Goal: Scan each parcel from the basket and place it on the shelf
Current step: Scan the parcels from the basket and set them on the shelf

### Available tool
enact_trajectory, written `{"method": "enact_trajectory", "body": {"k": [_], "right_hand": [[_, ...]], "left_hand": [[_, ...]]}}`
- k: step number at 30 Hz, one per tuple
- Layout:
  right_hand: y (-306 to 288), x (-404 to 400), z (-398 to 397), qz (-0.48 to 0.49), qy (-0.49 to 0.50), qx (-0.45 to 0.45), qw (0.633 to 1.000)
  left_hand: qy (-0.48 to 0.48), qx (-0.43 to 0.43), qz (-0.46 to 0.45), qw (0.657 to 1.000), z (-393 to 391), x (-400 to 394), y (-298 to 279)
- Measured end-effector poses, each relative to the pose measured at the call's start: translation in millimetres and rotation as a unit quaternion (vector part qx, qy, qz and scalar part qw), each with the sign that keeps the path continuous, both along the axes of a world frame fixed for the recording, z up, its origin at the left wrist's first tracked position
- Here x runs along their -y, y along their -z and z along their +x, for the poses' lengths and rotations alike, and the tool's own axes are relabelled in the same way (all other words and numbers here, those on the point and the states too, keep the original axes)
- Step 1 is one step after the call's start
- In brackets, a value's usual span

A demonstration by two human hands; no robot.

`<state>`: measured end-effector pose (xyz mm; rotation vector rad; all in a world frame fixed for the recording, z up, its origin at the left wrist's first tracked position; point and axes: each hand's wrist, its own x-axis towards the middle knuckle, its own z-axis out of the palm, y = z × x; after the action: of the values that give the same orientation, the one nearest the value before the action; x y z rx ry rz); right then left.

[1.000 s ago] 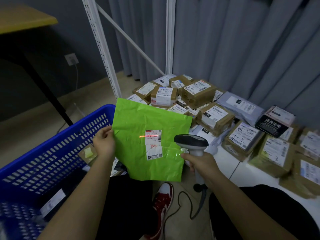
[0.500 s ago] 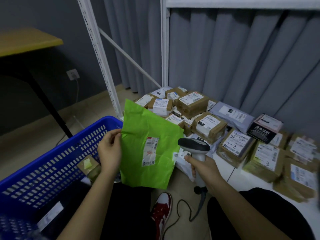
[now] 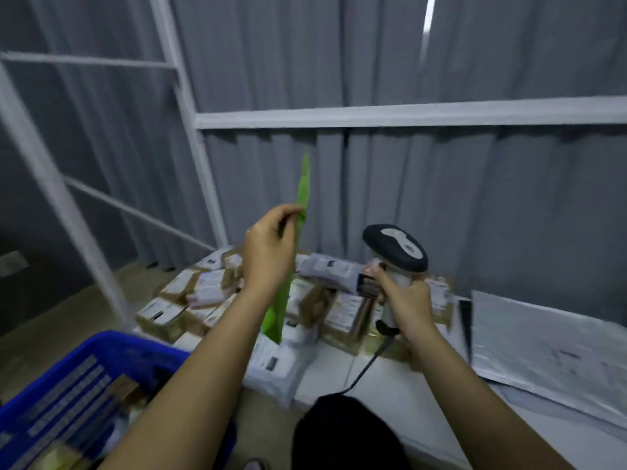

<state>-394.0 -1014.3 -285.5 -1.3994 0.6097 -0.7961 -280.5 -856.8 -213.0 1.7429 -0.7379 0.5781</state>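
Both forearms reached up from the bottom of the frame toward its centre. The left hand (image 3: 268, 256) was raised, fingers and thumb pinching the green parcel (image 3: 295, 245), which stood edge-on and upright at centre frame above the boxes (image 3: 190, 296) on the shelf (image 3: 339, 371). The right hand (image 3: 405, 301), lower and right of centre, gripped the scanner (image 3: 395, 251) by its handle. The basket (image 3: 84, 378) sat at lower left.

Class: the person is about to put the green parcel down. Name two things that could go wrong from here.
The left hand only pinches the thin green parcel at its edge, so it might slip. The shelf is crowded with boxes, so the parcel may slide off. The right hand holds the scanner, whose cable could snag.
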Motion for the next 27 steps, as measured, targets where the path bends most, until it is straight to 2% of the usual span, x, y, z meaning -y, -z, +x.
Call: {"method": "enact_trajectory", "body": {"k": [5, 11, 14, 18, 21, 25, 27], "right_hand": [[18.6, 60.1, -85.0, 0.02, 0.051, -0.002, 0.998], [71.3, 107.0, -176.5, 0.107, 0.128, -0.011, 0.986], [79.6, 132.0, -199.1, 0.105, 0.18, -0.005, 0.978], [78.4, 164.3, -221.1, 0.099, 0.228, 0.003, 0.969], [82.3, 183.1, -230.9, 0.09, 0.243, 0.024, 0.966], [103.6, 202.3, -230.5, 0.082, 0.259, 0.012, 0.962], [118.9, 208.5, -227.2, 0.096, 0.265, -0.009, 0.96]], "left_hand": [[0.107, 0.005, 0.004, 0.994, -35.1, 119.0, -14.6], [0.236, -0.084, 0.008, 0.968, -92.2, 251.6, -0.6], [0.276, -0.127, -0.03, 0.952, -124.0, 300.3, 6.3], [0.283, -0.214, -0.106, 0.929, -143.5, 355.4, 17.5], [0.247, -0.276, -0.145, 0.918, -137.5, 389.9, 34.3], [0.195, -0.348, -0.122, 0.909, -125.1, 417.1, 86.5], [0.191, -0.384, -0.058, 0.901, -122.5, 418.1, 122.3]]}}
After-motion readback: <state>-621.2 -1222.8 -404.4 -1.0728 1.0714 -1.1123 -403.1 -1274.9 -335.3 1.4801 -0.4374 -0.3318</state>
